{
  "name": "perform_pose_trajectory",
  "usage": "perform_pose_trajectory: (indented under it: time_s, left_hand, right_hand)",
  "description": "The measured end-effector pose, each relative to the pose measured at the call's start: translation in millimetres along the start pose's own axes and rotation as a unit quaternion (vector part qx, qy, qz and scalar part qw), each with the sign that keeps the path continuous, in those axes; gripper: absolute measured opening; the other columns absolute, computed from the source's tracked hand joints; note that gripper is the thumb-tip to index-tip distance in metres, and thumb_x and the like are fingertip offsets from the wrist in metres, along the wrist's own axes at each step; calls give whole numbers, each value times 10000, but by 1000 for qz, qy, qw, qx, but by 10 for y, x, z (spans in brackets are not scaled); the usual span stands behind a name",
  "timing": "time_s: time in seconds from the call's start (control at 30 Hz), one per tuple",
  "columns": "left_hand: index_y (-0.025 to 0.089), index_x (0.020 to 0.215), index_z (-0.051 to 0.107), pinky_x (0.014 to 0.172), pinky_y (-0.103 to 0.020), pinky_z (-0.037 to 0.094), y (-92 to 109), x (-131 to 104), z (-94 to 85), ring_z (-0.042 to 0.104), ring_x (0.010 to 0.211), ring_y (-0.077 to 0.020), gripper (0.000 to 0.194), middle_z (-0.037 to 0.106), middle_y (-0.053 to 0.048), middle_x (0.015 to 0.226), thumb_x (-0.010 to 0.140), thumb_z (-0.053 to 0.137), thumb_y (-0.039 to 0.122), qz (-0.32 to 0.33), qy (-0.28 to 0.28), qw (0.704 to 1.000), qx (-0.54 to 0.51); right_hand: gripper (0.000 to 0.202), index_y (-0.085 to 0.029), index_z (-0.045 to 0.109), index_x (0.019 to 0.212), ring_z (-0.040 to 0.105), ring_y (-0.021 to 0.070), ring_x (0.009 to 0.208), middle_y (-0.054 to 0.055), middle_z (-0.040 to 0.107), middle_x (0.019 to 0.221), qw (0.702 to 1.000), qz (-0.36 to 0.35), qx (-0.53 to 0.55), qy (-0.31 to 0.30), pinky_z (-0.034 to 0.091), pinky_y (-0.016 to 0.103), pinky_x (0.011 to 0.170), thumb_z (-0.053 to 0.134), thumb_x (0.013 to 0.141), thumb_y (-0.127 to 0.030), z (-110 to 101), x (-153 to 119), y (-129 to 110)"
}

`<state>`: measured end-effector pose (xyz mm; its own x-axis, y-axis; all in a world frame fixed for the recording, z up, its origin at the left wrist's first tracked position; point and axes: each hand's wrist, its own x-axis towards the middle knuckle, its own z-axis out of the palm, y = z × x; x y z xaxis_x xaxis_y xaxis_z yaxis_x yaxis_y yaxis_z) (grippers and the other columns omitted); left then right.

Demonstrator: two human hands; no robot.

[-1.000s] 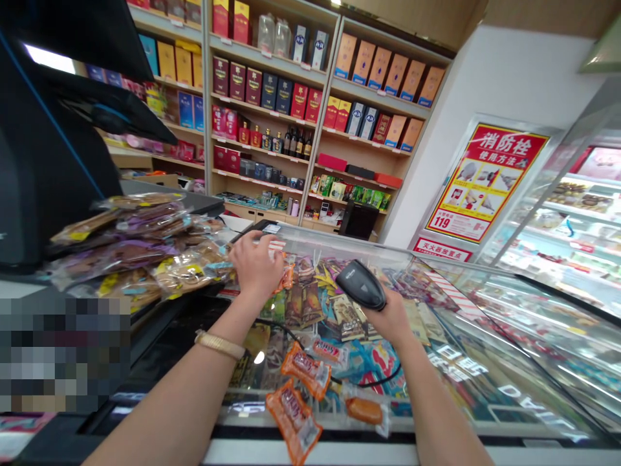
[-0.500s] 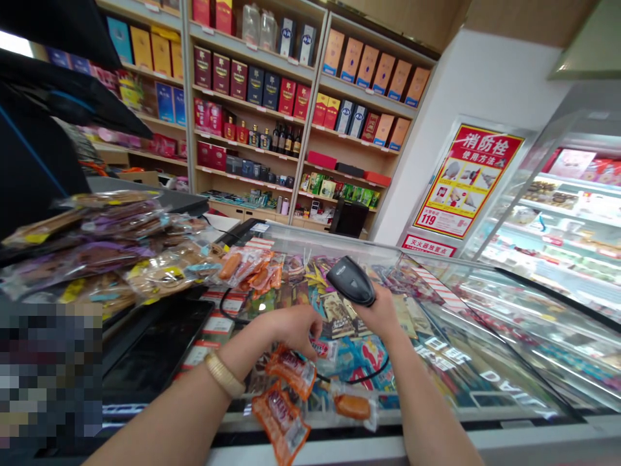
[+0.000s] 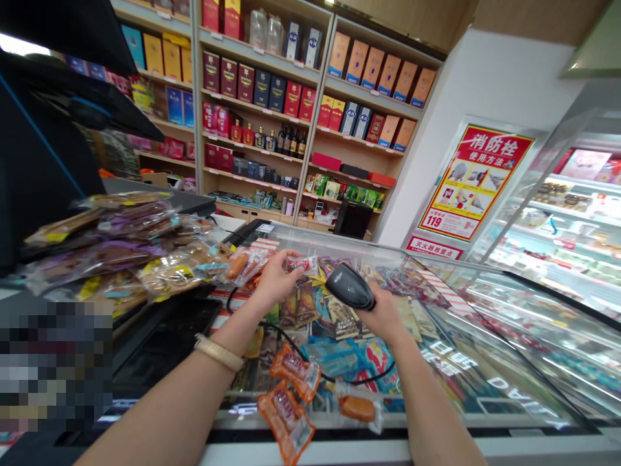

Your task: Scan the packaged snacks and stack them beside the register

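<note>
My left hand is raised over the glass-topped freezer, its fingers closed on a small clear snack packet with a red label. Just right of that packet is a black barcode scanner, gripped in my right hand, its head pointing left. The scanner's cable loops across the glass. Below my hands, near the front edge, lie two orange snack packets and a clear packet with a sausage. More sausage packets sit behind my left wrist.
On the left, a pile of bagged brown snacks stands beside a dark flat panel and a black monitor. Shelves of boxed bottles line the back wall. A lit display fridge is at the right.
My left hand has lifted the red-labelled packet from near the orange packets, moving away and slightly left, up beside the scanner. My right hand with the scanner has barely moved.
</note>
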<state>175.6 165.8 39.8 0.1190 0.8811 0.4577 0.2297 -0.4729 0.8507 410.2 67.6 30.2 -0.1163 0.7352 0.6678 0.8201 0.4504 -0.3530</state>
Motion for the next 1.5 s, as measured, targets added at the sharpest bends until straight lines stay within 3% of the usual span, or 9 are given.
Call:
perform_pose_trajectory:
  time_s: [0.63, 0.77, 0.87, 0.93, 1.13, 1.27, 1.37, 1.43, 1.5]
  left_hand:
    - [195, 917, 563, 658, -258, 417, 85, -47, 26, 519, 664, -138, 218, 548, 39, 727, 708, 620, 184, 45, -6, 997, 62]
    - [189, 933, 572, 751, -305, 431, 103, -33, -50, 561, 792, -180, 199, 594, -14, 840, 737, 604, 190, 79, 111, 984, 118]
    - [198, 1009, 625, 875, -397, 389, 138, -7, -228, 554, 970, -248, 228, 603, -86, 1011, 793, 554, 191, 84, 241, 942, 220]
    - [221, 1057, 659, 917, -461, 345, 124, 11, -357, 530, 1044, -290, 277, 586, -116, 1100, 839, 489, 196, 63, 288, 912, 285]
    - [205, 1065, 695, 947, -536, 298, -39, 36, -489, 482, 1141, -371, 325, 578, -162, 1187, 833, 468, 190, -10, 275, 885, 375]
    - [200, 1082, 689, 1012, -534, 279, 72, 32, -410, 457, 1202, -359, 314, 554, -157, 1241, 823, 513, 223, 47, 271, 890, 363]
    - [197, 1021, 695, 980, -425, 377, 225, 8, -313, 540, 1106, -280, 274, 597, -120, 1166, 783, 562, 217, 142, 150, 936, 283]
    - [194, 908, 705, 827, -317, 462, 295, -51, -228, 612, 890, -207, 194, 660, -67, 961, 751, 601, 241, 148, -53, 963, 219]
    - [203, 796, 707, 642, -247, 459, 324, -155, -133, 603, 681, -157, 146, 668, -11, 760, 686, 677, 295, 98, -287, 934, 187]
  right_hand:
    - [137, -206, 663, 836, 599, 176, 671, 32, 675, 758, 1000, 4, -3, -31, 444, 252, 637, 589, 726, -243, -6, 3, -42]
    - [92, -204, 648, 770, 588, 166, 627, 26, 667, 711, 1000, 5, -10, -13, 424, 246, 595, 571, 735, -240, 4, -8, -30]
    - [107, -207, 649, 801, 608, 177, 667, 32, 686, 751, 1000, 8, -13, -4, 441, 252, 620, 569, 745, -250, 3, -10, -29]
    - [139, -208, 655, 844, 624, 189, 715, 38, 698, 793, 1000, 11, -7, -3, 457, 259, 647, 567, 744, -249, -4, -8, -38]
    - [187, -211, 672, 884, 621, 190, 727, 38, 703, 821, 1000, 20, 4, -10, 469, 269, 675, 561, 733, -224, -18, -6, -55]
    - [167, -205, 664, 844, 615, 185, 700, 33, 696, 789, 1000, 27, -3, -1, 460, 264, 652, 556, 717, -216, -13, -6, -40]
    - [157, -202, 654, 824, 619, 189, 702, 35, 691, 778, 1000, 23, -1, 6, 463, 269, 658, 555, 703, -211, -9, 2, -27]
    - [165, -199, 655, 832, 624, 193, 710, 39, 692, 784, 1000, 18, 3, 9, 467, 271, 658, 556, 701, -214, -8, 7, -20]
    - [175, -197, 656, 840, 627, 194, 715, 42, 694, 788, 1000, 14, 6, 11, 470, 270, 655, 557, 696, -215, -8, 11, -13]
